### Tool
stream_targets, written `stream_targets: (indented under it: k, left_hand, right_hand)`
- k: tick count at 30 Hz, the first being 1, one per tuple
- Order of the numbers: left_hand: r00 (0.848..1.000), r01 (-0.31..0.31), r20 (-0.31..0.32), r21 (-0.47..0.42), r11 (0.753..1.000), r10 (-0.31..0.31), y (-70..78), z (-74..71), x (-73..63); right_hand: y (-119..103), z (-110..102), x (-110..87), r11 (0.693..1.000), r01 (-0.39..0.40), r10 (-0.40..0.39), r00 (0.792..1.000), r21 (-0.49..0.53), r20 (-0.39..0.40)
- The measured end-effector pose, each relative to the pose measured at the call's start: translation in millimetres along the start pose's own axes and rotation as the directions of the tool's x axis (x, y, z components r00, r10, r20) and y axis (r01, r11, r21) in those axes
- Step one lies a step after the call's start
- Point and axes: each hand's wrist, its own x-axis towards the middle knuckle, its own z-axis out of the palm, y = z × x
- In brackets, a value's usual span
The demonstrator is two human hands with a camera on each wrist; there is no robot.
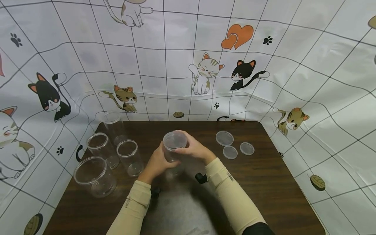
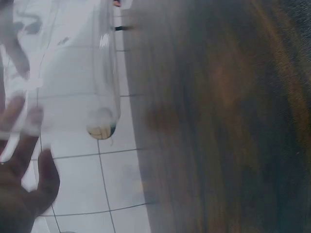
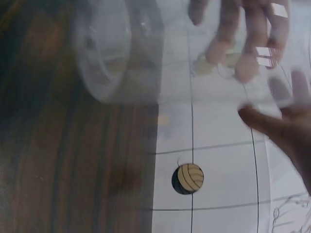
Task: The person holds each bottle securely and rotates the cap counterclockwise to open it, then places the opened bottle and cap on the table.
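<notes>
Both hands hold a clear plastic jar (image 1: 171,154) upright over the middle of the table. A round translucent lid (image 1: 175,140) covers its mouth. Lower down, my left hand (image 1: 157,164) grips the jar's side, its thumb across the front. At the top, my right hand (image 1: 196,149) grips round the rim and lid, thumb in front and fingers behind. In the left wrist view the jar's wall (image 2: 80,73) shows blurred beside the fingers. The right wrist view shows the jar's base (image 3: 104,53), with fingers (image 3: 226,41) seen near the transparent wall.
On the left stand several lidless clear jars, among them a wide one (image 1: 100,179), a narrower one (image 1: 131,160) and a far one (image 1: 115,127). Three loose round lids, including a larger one (image 1: 224,138), lie at the right of the brown table (image 1: 264,192). Cat-print sheeting (image 1: 152,58) surrounds the table.
</notes>
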Motion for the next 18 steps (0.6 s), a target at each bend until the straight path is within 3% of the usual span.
stream_targets:
  k: [4, 7, 14, 18]
  left_hand:
    - [0.992, -0.023, 0.121, -0.106, 0.994, 0.036, 0.2, -3.9, -1.3]
    - [0.986, -0.008, 0.164, -0.139, 0.99, 0.031, 1.3, -4.3, -1.7]
    - [0.986, 0.03, 0.164, -0.156, 0.987, -0.004, -1.1, -2.6, -2.5]
    - [0.993, 0.031, 0.115, -0.139, 0.99, -0.015, -7.0, -0.2, -2.4]
  right_hand:
    - [-1.8, -10.2, -2.5, 0.998, -0.004, -0.003, 0.993, 0.059, 0.116]
    - [-1.3, -12.8, -3.8, 0.997, -0.012, 0.0, 0.99, 0.083, 0.143]
    - [0.2, -10.6, -4.3, 0.987, -0.001, -0.011, 0.997, 0.16, 0.075]
    - [0.9, -12.2, -3.5, 0.973, 0.039, -0.038, 0.999, 0.227, -0.008]
